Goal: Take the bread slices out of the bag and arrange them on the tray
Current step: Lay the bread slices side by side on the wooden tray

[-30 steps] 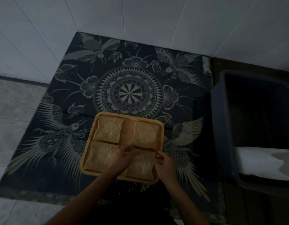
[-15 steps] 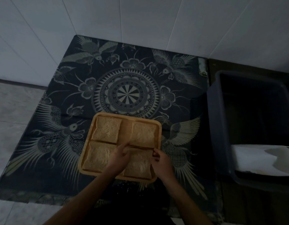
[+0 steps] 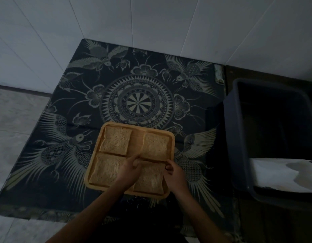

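A square wooden tray (image 3: 171, 139) lies on the patterned cloth, with several bread slices flat in it. One slice (image 3: 115, 140) fills the far left corner, one (image 3: 155, 145) the far right, one (image 3: 104, 171) the near left. My left hand (image 3: 128, 172) and my right hand (image 3: 172, 174) pinch the far corners of the near right slice (image 3: 150, 179), which lies on the tray. No bread bag is clearly visible.
A dark cloth (image 3: 139, 102) with bird and mandala patterns covers the surface against a white tiled wall. A dark plastic tub (image 3: 230, 137) stands at the right, with something white (image 3: 278, 174) lying in its near part.
Both hands stay at the near right slice and barely move. The view has shifted a little.
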